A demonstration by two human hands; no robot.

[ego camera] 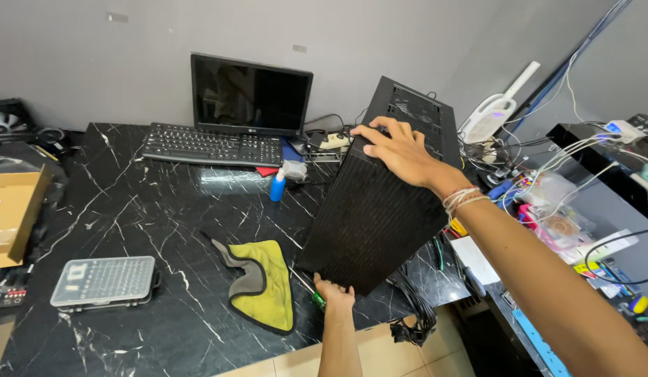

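Note:
A black computer tower case (380, 202) stands tilted on the black marble table (149, 209), its ribbed side panel facing me. My right hand (400, 148) lies spread on its upper edge, gripping the top. My left hand (333, 292) holds the case's lower near corner, at the table's front edge. A green-handled screwdriver (313, 297) lies right beside my left hand. Next to it, a yellow and grey cloth (266, 285) lies flat on the table. Black cables (414, 311) hang from under the case over the table's edge.
A monitor (250, 94) and keyboard (211, 145) stand at the back. A clear case of screwdriver bits (104, 281) lies front left, a cardboard box (13, 216) at the left edge, a blue and white bottle (278, 185) mid-table. Tangled wires and parts (547, 202) crowd the right.

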